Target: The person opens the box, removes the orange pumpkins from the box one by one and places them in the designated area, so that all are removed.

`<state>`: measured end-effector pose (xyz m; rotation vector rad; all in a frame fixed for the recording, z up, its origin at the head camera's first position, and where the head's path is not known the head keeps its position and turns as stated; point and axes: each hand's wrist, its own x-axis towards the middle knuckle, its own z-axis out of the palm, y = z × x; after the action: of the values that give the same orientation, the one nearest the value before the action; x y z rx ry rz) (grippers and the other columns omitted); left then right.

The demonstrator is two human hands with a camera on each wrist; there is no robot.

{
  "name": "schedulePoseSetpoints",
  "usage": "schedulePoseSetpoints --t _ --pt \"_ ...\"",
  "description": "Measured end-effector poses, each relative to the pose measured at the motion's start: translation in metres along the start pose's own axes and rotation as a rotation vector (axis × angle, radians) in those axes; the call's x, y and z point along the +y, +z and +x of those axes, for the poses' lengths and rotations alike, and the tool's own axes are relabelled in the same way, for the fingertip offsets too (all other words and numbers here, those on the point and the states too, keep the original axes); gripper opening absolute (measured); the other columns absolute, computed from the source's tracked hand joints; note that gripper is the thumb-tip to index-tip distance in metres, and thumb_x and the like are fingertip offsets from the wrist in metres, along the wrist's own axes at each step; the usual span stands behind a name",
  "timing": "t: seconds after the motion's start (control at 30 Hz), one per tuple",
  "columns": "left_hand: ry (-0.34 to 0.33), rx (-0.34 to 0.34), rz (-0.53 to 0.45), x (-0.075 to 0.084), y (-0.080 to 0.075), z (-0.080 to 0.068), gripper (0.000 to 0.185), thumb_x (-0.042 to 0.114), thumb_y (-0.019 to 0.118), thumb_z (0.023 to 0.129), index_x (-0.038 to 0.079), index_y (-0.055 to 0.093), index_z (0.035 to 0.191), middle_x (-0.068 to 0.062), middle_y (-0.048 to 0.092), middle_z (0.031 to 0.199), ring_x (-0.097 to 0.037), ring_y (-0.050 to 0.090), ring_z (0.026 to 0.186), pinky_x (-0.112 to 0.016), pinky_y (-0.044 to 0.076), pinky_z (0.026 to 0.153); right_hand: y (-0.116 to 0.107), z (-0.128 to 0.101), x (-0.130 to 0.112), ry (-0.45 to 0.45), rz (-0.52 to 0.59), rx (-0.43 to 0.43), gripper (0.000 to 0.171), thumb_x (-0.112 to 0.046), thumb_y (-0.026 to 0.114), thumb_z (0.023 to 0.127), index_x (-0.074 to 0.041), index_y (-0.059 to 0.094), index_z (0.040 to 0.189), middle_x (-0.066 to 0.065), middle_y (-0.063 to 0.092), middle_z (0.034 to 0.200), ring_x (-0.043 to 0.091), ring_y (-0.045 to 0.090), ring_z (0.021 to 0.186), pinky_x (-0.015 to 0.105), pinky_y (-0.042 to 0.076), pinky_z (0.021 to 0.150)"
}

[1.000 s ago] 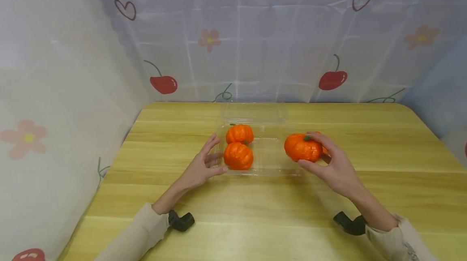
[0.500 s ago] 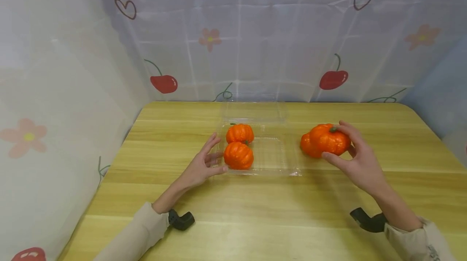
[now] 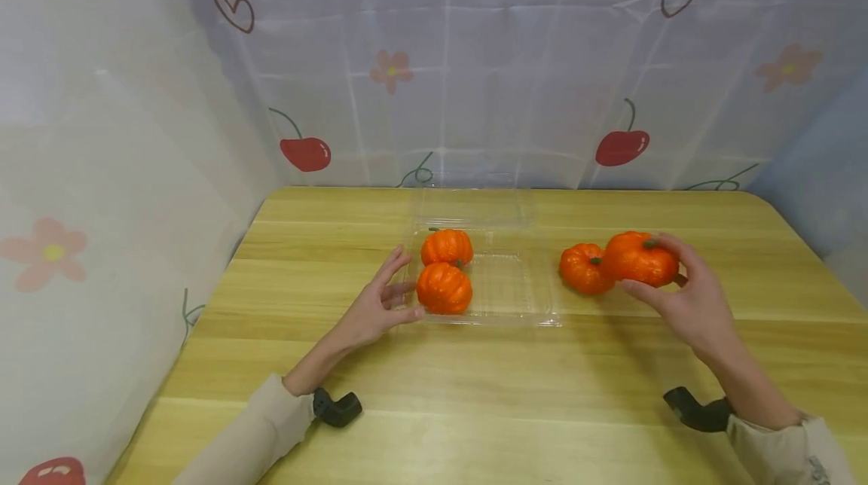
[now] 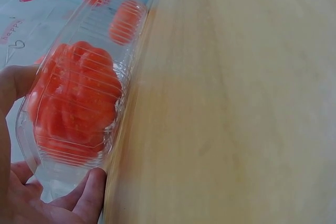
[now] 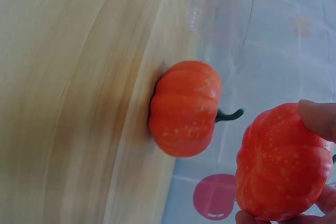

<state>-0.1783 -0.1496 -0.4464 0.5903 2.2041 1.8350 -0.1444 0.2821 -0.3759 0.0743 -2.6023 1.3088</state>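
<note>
— What is the right hand (image 3: 685, 300) holding?
— Its fingers (image 3: 667, 245) are curling round a pumpkin (image 3: 639, 259), thumb under and fingertips over the top, keeping it just above the bench (image 3: 475, 387). Another pumpkin (image 3: 583, 268) is sitting on the bench just beside the fingers, on the tray side.
— And the left hand (image 3: 374, 310)?
— Its fingers (image 3: 392, 266) are lying spread and straight against the end of the clear tray (image 3: 518, 293), thumb touching the near corner. Two pumpkins are sitting inside, the near one (image 3: 444, 288) just past the fingertips, the far one (image 3: 447, 247) touching it behind.
</note>
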Motion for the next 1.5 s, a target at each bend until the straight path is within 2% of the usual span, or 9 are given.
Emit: schedulePoseSetpoints --t 0.17,0.27,0.4,0.47,0.63,0.83,1.1,1.27,1.5 --pt "-0.004 0.003 0.003 0.0 0.0 0.0 0.089 0.009 0.076 0.088 0.005 0.02 0.157 0.0 -0.001 0.166 -0.037 0.041 0.136 -0.045 0.041 0.107 -0.003 0.001 0.011 0.024 0.015 0.008 0.077 -0.009 0.074 0.089 0.005 0.028 0.149 0.025 0.033 0.145 0.027 0.037 0.12 0.013 0.034 0.099" --pt "-0.007 0.005 0.0 0.001 0.0 0.0 0.089 0.008 0.076 0.087 0.005 0.02 0.157 0.0 0.0 0.166 -0.036 0.042 0.136 -0.045 0.041 0.106 -0.004 0.002 0.016 0.036 0.024 0.002 0.08 -0.005 0.071 0.089 0.007 0.021 0.15 0.03 0.03 0.147 0.038 0.034 0.125 0.037 0.027 0.114" --pt "-0.012 0.007 -0.004 0.0 0.0 0.0 0.089 0.008 0.076 0.087 0.006 0.02 0.157 -0.001 0.002 0.165 -0.036 0.042 0.135 -0.044 0.042 0.106 -0.005 0.004 0.023 0.054 0.016 -0.016 0.083 -0.001 0.069 0.088 0.01 0.016 0.151 0.034 0.025 0.149 0.05 0.03 0.126 0.056 0.025 0.113" --pt "-0.012 0.006 -0.004 0.0 0.0 0.001 0.089 0.008 0.076 0.087 0.005 0.02 0.157 -0.001 0.002 0.165 -0.036 0.042 0.136 -0.044 0.041 0.106 -0.005 0.005 0.027 0.057 -0.012 -0.017 0.082 0.0 0.07 0.087 0.011 0.018 0.15 0.035 0.028 0.147 0.05 0.033 0.124 0.049 0.032 0.108" --pt "-0.014 0.005 0.007 -0.001 -0.001 0.001 0.089 0.009 0.076 0.087 0.005 0.02 0.157 -0.001 0.0 0.166 -0.036 0.042 0.136 -0.044 0.041 0.107 -0.003 0.011 0.039 0.077 -0.055 -0.026 0.081 0.0 0.071 0.084 0.014 0.021 0.146 0.038 0.033 0.14 0.051 0.038 0.119 0.053 0.036 0.095" --pt "-0.014 0.008 0.003 0.0 0.0 0.001 0.09 0.007 0.076 0.086 0.006 0.02 0.157 0.0 0.001 0.165 -0.035 0.042 0.136 -0.043 0.042 0.105 -0.002 0.018 0.052 0.123 -0.057 -0.048 0.085 -0.002 0.072 0.083 0.016 0.018 0.146 0.041 0.031 0.139 0.054 0.036 0.119 0.067 0.032 0.096" --pt "-0.015 0.01 -0.002 -0.001 -0.001 0.0 0.089 0.008 0.076 0.087 0.006 0.021 0.156 0.001 0.001 0.165 -0.035 0.042 0.136 -0.043 0.04 0.107 0.003 0.025 0.064 0.092 -0.066 -0.076 0.084 0.002 0.075 0.079 0.02 0.02 0.14 0.042 0.031 0.134 0.053 0.038 0.116 0.057 0.036 0.093" --pt "-0.009 0.015 -0.006 -0.001 -0.001 0.0 0.088 0.007 0.075 0.087 0.004 0.021 0.156 -0.002 0.001 0.165 -0.036 0.042 0.136 -0.046 0.04 0.107 0.007 0.026 0.064 0.082 -0.046 -0.099 0.087 0.005 0.075 0.078 0.021 0.016 0.14 0.044 0.028 0.133 0.055 0.036 0.115 0.064 0.034 0.093" --pt "-0.011 0.014 -0.006 0.001 0.0 0.0 0.089 0.006 0.075 0.087 0.005 0.02 0.157 0.0 0.002 0.165 -0.036 0.042 0.136 -0.046 0.04 0.108 0.005 0.022 0.066 0.1 -0.062 -0.147 0.09 0.002 0.075 0.079 0.017 0.011 0.141 0.044 0.028 0.133 0.055 0.036 0.116 0.064 0.033 0.093"
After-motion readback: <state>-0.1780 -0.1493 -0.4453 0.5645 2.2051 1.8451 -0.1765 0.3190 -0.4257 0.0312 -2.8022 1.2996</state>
